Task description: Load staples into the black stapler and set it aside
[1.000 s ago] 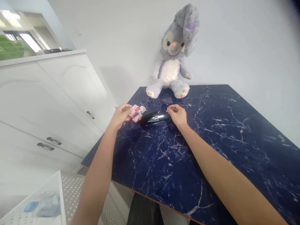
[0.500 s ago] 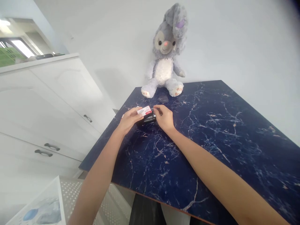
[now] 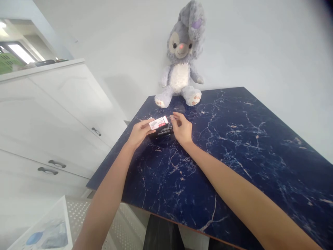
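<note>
My left hand [image 3: 139, 133] is closed on a small white and red cardboard box [image 3: 158, 123], held at a slant above the table. The box's right end faces my right hand [image 3: 182, 129], whose thumb and forefinger are pinched together beside it. Something thin and pale shows between those fingertips and the box end; it is too small to name. Just below the box is a glossy black item [image 3: 164, 131], perhaps a packet, partly hidden by the box and my hands.
A grey plush rabbit [image 3: 180, 59] sits at the back of the dark blue marbled table [image 3: 229, 146], against the wall. White cabinets [image 3: 57, 121] stand to the left. A white perforated bin [image 3: 75, 211] is at the lower left, below the table edge.
The box is turned a little, so its right end shows more plainly. My right fingertips have risen slightly at that end. The whole view has shifted a little.
</note>
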The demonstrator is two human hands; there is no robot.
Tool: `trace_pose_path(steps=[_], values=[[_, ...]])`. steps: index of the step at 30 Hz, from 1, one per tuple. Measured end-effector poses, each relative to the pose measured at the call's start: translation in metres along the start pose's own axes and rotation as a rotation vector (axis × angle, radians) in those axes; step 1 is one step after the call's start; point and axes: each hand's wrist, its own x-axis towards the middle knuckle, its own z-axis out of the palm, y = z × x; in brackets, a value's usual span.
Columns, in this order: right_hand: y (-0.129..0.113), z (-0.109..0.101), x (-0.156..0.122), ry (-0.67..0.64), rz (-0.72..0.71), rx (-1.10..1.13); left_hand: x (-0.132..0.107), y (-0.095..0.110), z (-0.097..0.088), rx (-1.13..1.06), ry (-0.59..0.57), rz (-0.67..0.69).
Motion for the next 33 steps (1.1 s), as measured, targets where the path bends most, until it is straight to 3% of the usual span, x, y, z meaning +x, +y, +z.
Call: trace_pose_path(steps=[3, 6, 9, 14, 21, 27, 33], values=[[-0.003, -0.001, -0.001, 0.039, -0.006, 0.06, 0.003, -0.003, -0.005, 0.175, 0.077, 0.085], [-0.005, 0.001, -0.003, -0.01, -0.053, 0.052, 0.003, -0.004, -0.005, 0.236, 0.104, 0.139], [-0.006, 0.002, -0.005, -0.069, -0.095, -0.006, 0.001, -0.004, 0.001, 0.215, 0.08, 0.157], [-0.002, 0.001, -0.003, -0.003, -0.058, -0.087, -0.003, 0.001, 0.01, 0.192, 0.083, 0.134], [-0.001, 0.004, -0.001, -0.022, -0.01, -0.019, -0.002, -0.002, 0.011, 0.084, 0.065, 0.107], [-0.006, 0.003, -0.004, -0.073, -0.088, 0.049, -0.002, -0.008, 0.015, -0.026, 0.053, 0.101], [-0.009, -0.001, -0.006, -0.082, 0.069, 0.143, -0.002, -0.012, 0.021, -0.032, 0.071, 0.073]])
